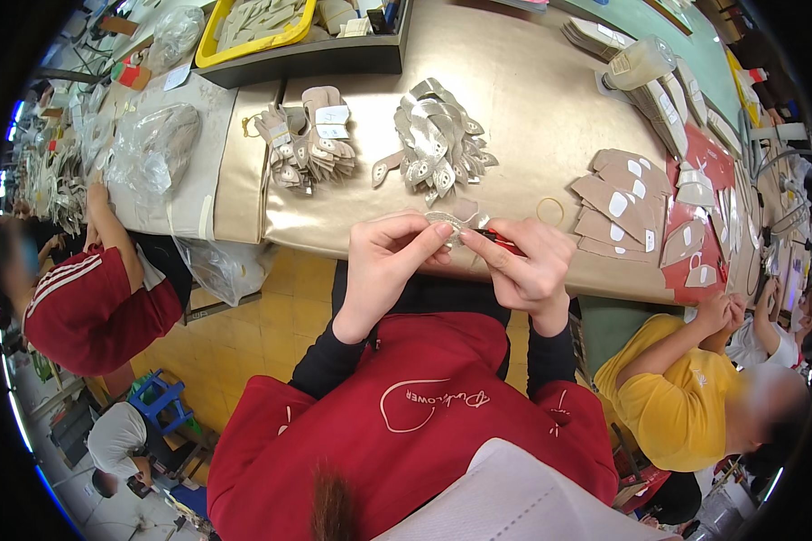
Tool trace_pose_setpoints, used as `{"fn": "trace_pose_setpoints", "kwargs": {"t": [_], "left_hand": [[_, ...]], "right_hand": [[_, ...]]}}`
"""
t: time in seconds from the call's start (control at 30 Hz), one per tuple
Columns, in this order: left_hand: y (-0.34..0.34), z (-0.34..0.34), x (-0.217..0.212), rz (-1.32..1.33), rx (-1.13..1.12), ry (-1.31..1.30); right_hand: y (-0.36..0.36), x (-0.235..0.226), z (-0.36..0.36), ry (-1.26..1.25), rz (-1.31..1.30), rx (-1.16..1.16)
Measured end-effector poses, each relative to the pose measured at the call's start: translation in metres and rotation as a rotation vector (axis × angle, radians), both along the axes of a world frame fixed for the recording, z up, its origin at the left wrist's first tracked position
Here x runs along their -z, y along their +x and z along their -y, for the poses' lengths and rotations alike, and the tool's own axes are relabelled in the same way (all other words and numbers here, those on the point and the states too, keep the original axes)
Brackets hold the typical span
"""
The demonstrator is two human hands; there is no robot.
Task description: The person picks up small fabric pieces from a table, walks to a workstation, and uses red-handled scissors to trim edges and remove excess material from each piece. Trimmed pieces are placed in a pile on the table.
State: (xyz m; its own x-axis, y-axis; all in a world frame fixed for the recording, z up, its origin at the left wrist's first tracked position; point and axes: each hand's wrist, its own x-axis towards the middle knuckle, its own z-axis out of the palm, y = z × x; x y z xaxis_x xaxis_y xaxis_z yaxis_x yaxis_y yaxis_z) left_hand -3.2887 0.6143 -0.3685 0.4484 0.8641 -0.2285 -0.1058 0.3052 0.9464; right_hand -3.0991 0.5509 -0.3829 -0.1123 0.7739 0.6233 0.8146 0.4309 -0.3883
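Note:
My left hand [379, 266] is closed, pinching a small grey strap piece [444, 217] between thumb and fingers just over the table's near edge. Thumb and fingers of my right hand [534, 264] meet the same piece from the other side. That hand is also closed round a small tool with a red and black handle [503, 242]; its working end is mostly hidden. Beyond my hands lies a loose heap of similar grey strap pieces [438, 135]. Left of the heap are bundles of such pieces [302, 144], with white paper slips and a rubber band.
A dark tray [316, 61] with a yellow basket [206, 50] stands at the back left. On the right are flat brown pieces [618, 203], a rubber band [550, 211] and a plastic bottle [641, 63]. People sit close by on both sides.

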Motion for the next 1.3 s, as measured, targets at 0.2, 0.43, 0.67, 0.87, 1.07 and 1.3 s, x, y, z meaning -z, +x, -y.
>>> {"fn": "trace_pose_setpoints", "kwargs": {"t": [0.2,0.43,0.67,0.87,1.07,1.3], "left_hand": [[0.000,0.001,0.005,-0.001,-0.009,-0.059],[-0.012,-0.006,0.021,0.103,-0.040,-0.122],[-0.023,-0.020,0.034,0.548,0.118,-0.334],[0.002,-0.005,0.048,0.317,-0.018,-0.442],[0.007,0.013,0.057,0.026,0.239,-0.169],[-0.007,-0.003,0.046,0.074,0.099,-0.138]], "right_hand": [[0.000,0.005,0.002,-0.012,-0.031,0.001],[0.007,0.026,0.000,-0.179,-0.645,0.183],[0.001,0.044,0.000,-0.956,-1.288,-0.116],[-0.010,0.035,-0.005,-0.836,-1.693,-0.088],[-0.014,0.025,-0.008,-0.719,-1.794,-0.088],[0.001,0.026,0.003,-0.489,-0.964,0.249]]}}
